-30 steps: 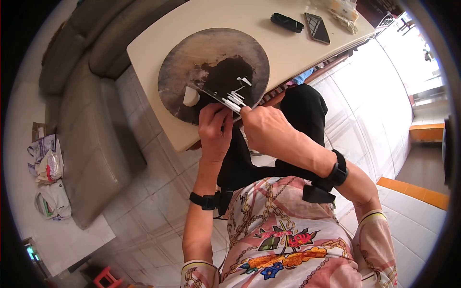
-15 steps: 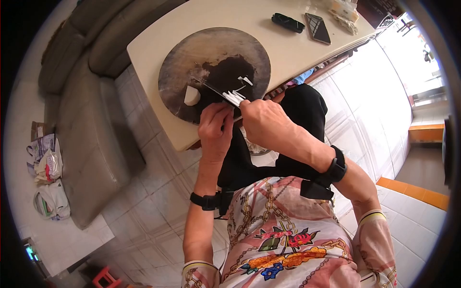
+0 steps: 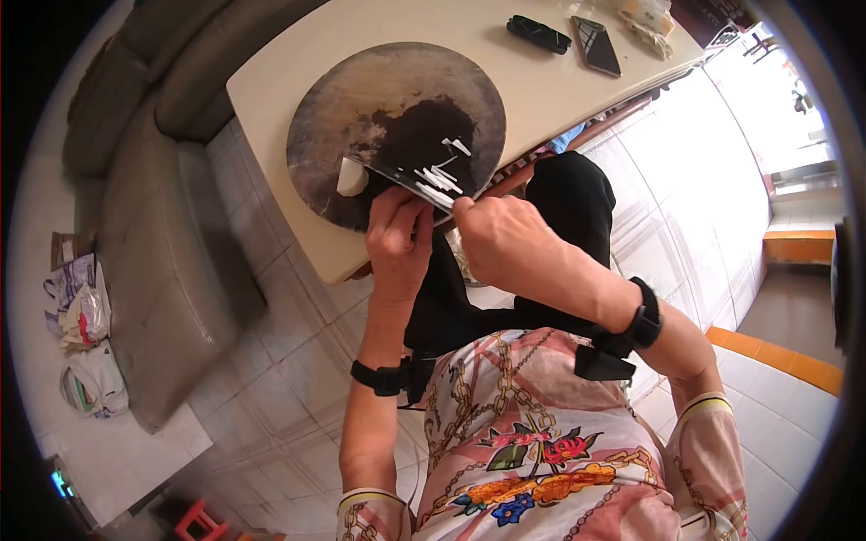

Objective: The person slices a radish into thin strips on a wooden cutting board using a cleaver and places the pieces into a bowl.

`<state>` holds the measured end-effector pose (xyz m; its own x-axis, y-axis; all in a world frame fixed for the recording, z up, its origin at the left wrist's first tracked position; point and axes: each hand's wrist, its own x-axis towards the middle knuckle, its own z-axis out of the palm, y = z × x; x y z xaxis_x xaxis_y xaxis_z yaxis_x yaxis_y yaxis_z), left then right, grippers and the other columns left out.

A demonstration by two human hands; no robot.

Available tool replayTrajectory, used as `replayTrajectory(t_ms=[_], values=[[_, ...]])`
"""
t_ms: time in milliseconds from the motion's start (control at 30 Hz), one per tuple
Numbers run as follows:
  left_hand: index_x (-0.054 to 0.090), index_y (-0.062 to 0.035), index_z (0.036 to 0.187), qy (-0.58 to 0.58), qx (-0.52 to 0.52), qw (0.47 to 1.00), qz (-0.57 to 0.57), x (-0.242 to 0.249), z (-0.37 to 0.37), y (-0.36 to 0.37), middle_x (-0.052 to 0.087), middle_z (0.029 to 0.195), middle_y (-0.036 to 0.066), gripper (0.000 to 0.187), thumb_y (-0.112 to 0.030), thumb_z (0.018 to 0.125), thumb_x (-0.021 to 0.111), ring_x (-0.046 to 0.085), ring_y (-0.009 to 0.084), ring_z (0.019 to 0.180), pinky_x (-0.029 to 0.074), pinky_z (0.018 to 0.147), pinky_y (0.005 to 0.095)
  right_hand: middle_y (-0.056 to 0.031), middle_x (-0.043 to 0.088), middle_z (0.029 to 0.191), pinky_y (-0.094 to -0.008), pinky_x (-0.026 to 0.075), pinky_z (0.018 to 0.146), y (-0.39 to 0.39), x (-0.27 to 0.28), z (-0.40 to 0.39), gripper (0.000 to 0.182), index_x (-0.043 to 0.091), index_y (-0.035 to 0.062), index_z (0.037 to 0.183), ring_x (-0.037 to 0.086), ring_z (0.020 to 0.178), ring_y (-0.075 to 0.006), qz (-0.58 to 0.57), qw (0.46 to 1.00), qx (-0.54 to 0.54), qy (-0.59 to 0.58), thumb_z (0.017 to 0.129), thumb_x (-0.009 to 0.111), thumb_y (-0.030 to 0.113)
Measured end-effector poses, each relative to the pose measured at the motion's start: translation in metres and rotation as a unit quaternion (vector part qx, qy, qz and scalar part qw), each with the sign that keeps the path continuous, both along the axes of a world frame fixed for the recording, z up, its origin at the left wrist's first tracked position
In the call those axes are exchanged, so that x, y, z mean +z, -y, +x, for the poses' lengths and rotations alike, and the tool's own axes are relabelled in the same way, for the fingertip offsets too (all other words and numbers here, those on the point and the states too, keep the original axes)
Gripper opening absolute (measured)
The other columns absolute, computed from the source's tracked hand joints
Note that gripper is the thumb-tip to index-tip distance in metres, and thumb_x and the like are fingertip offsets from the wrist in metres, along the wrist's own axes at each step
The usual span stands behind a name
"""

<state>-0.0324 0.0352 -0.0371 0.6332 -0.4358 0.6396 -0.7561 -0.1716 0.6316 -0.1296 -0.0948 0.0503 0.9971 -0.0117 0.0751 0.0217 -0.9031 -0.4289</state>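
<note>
A round, dark-stained cutting board [image 3: 338, 90] lies on the table. My right hand [image 3: 503, 236] is closed around the handle of a knife [image 3: 390, 175], whose blade runs up and left across the board's near part. Close against the near side of the blade, my left hand [image 3: 394, 236] has its fingers curled down at the board's edge; what they press on is hidden. On the far side of the blade lie several thin white strips [image 3: 440, 180], with a few more farther off. A white chunk [image 3: 353, 178] with a flat cut face sits left of the blade.
The cream table [image 3: 271, 81] also carries a black case [image 3: 538, 35], a phone [image 3: 596, 47] and a plastic-wrapped packet [image 3: 646, 16] at its far right. A grey sofa [image 3: 171, 270] stands to the left. My knees are under the near edge.
The knife and my right hand have shifted slightly toward me, and the blade tip now reaches closer to the white chunk. The white strips lie more spread out beyond the blade.
</note>
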Motion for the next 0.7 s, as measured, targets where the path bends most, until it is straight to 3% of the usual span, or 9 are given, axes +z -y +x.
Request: replayTrajectory(t_ms=[100, 300, 400, 467, 700], values=[[0.066, 0.0001, 0.086, 0.003, 0.021, 1.000, 0.015, 0.000, -0.002, 0.000, 0.063, 0.092, 0.011, 0.017, 0.007, 0.070, 0.068, 0.060, 0.0304, 0.087, 0.049, 0.076, 0.0390, -0.0235, 0.060, 0.062, -0.0450, 0.050, 0.054, -0.004, -0.001, 0.008, 0.010, 0.056, -0.0076, 0.074, 0.063, 0.059, -0.0398, 0.017, 0.999, -0.007, 0.035, 0.068, 0.057, 0.000], [0.066, -0.0008, 0.084, 0.045, 0.034, 0.998, 0.028, -0.002, 0.000, 0.002, 0.063, 0.090, 0.010, 0.016, 0.005, 0.070, 0.069, 0.060, 0.0306, 0.086, 0.048, 0.077, 0.0393, -0.0233, 0.059, 0.062, -0.0448, 0.050, 0.054, -0.001, 0.004, -0.007, 0.012, 0.056, -0.0084, 0.077, 0.062, 0.058, -0.0397, 0.037, 0.999, -0.024, -0.009, 0.068, 0.058, 0.000], [0.066, -0.0009, 0.085, 0.043, 0.026, 0.998, 0.030, -0.003, 0.002, 0.001, 0.063, 0.090, 0.011, 0.015, 0.004, 0.071, 0.069, 0.060, 0.0305, 0.086, 0.048, 0.077, 0.0394, -0.0208, 0.054, 0.057, -0.0474, 0.045, 0.049, 0.000, 0.003, -0.009, 0.017, 0.052, -0.0082, 0.088, 0.058, 0.054, -0.0401, 0.017, 1.000, -0.011, -0.008, 0.075, 0.055, 0.001], [0.066, -0.0006, 0.086, 0.037, 0.022, 0.999, 0.025, -0.002, 0.002, 0.000, 0.063, 0.092, 0.011, 0.015, 0.004, 0.072, 0.069, 0.061, 0.0304, 0.087, 0.049, 0.077, 0.0395, -0.0238, 0.059, 0.062, -0.0445, 0.050, 0.054, -0.002, 0.008, -0.006, 0.012, 0.056, -0.0085, 0.075, 0.063, 0.059, -0.0395, 0.029, 0.999, -0.017, -0.002, 0.067, 0.058, 0.000], [0.067, 0.0003, 0.090, 0.039, -0.025, 0.997, 0.058, 0.002, 0.004, -0.010, 0.064, 0.095, 0.011, 0.016, 0.003, 0.074, 0.068, 0.061, 0.0301, 0.090, 0.050, 0.081, 0.0396, -0.0254, 0.060, 0.065, -0.0453, 0.051, 0.057, -0.002, -0.006, 0.010, 0.008, 0.057, -0.0071, 0.068, 0.064, 0.063, -0.0402, 0.047, 0.997, -0.029, 0.054, 0.067, 0.058, 0.000]])
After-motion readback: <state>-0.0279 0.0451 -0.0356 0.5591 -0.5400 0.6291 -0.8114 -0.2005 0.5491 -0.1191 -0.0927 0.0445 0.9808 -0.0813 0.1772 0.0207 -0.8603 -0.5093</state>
